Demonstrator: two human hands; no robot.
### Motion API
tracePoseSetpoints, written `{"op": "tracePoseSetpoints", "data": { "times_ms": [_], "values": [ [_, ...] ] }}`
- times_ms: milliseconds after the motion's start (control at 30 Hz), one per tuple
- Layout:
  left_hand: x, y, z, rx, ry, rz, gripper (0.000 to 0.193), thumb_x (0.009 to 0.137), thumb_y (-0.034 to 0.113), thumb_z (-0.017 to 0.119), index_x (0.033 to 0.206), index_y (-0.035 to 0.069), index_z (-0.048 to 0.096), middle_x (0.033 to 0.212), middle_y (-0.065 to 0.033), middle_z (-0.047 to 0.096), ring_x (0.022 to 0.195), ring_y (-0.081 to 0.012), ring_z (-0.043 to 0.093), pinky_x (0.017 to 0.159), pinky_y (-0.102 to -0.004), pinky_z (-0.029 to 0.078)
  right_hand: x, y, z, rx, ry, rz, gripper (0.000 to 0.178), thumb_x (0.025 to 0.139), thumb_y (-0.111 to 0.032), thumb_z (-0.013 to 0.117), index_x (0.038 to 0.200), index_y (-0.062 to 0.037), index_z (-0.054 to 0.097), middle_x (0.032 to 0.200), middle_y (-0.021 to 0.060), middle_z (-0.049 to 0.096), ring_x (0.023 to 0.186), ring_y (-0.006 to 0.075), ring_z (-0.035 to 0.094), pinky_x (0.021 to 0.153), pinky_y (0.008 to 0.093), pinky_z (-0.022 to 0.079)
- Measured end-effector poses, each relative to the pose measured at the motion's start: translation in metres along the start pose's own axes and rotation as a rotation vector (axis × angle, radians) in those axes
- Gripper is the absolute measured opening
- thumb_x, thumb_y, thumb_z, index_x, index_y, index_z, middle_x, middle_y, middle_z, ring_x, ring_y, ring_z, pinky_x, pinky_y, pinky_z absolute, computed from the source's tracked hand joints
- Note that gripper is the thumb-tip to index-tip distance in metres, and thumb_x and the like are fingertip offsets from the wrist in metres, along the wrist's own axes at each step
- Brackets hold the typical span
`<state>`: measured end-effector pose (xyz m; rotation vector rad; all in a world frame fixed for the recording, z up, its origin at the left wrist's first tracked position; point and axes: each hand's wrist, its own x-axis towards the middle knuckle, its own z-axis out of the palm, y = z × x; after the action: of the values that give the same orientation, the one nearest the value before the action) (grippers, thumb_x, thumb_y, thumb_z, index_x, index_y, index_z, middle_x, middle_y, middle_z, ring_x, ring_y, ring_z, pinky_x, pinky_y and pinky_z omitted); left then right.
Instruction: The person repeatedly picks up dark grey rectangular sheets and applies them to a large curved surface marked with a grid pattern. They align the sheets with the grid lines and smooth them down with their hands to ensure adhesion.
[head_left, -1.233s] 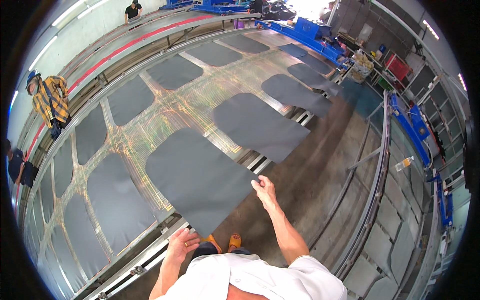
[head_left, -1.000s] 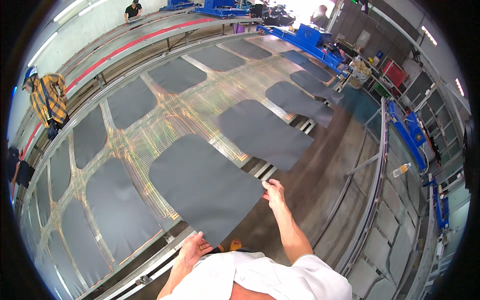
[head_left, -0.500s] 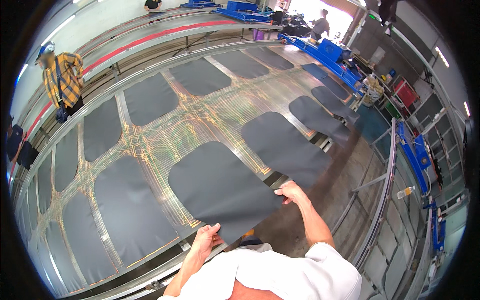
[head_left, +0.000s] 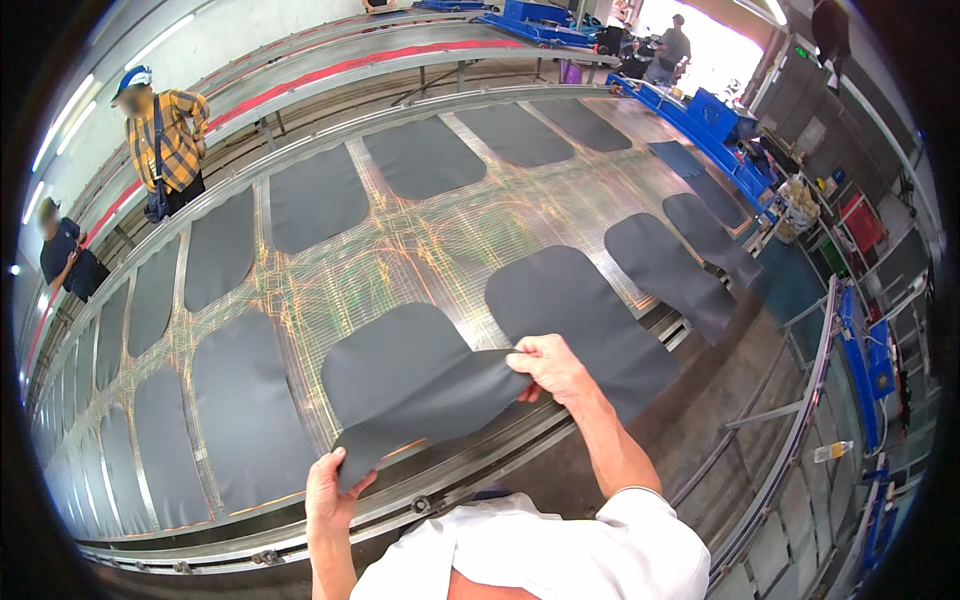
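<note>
The left hand (head_left: pixel 335 492) and right hand (head_left: pixel 552 370) clamp their fingers on two corners of one dark grey, flexible sheet (head_left: pixel 415 378), its far part on the long metal counter (head_left: pixel 420 232). Three similar grey sheets (head_left: pixel 580 312) overhang the near edge at right; one person in yellow plaid (head_left: pixel 172 140) stands at far left.

Blown-out opening (head_left: pixel 725 55), strong fisheye bending

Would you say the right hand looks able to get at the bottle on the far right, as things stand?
Probably not: the right hand pinches a corner of the raised dark sheet, and the bottle lies across a strip of floor, beyond a metal rail.
</note>
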<state>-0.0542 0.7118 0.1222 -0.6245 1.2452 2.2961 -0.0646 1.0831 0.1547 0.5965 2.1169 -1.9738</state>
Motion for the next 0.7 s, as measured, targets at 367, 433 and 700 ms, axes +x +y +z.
{"op": "tracePoseSetpoints", "data": {
  "times_ms": [367, 433, 700],
  "values": [
    [0.007, 0.029, 0.0, -0.156, 0.107, 0.131, 0.017, 0.09, 0.019, 0.061, 0.088, 0.001, 0.062, 0.077, -0.0136, 0.069, 0.07, -0.0274, 0.069, 0.059, -0.0338, 0.059, 0.025, -0.052, 0.019, 0.277, -0.077, -0.113, 0.019, 0.086, -0.016, 0.065, 0.081, 0.0025, 0.064, 0.069, 0.0101, 0.065, 0.047, 0.0177, 0.063, 0.036, 0.0254, 0.048],
    [0.007, 0.041, 0.012, -0.146, 0.093, 0.153, 0.018, 0.09, 0.018, 0.062, 0.083, 0.002, 0.062, 0.072, -0.0124, 0.067, 0.07, -0.0268, 0.068, 0.058, -0.0325, 0.057, 0.025, -0.063, 0.024, 0.282, -0.067, -0.118, 0.019, 0.086, -0.016, 0.065, 0.081, 0.0022, 0.064, 0.07, 0.0102, 0.065, 0.047, 0.018, 0.063, 0.036, 0.0255, 0.048],
    [0.023, 0.085, 0.027, -0.245, 0.108, 0.186, 0.014, 0.089, 0.016, 0.065, 0.084, 0.003, 0.062, 0.075, -0.0119, 0.068, 0.068, -0.025, 0.067, 0.054, -0.0294, 0.056, 0.041, -0.1, 0.028, 0.279, -0.072, -0.144, 0.018, 0.088, -0.015, 0.064, 0.079, 0.0012, 0.063, 0.068, 0.0101, 0.065, 0.045, 0.0173, 0.063, 0.036, 0.025, 0.05]
  ]
}}
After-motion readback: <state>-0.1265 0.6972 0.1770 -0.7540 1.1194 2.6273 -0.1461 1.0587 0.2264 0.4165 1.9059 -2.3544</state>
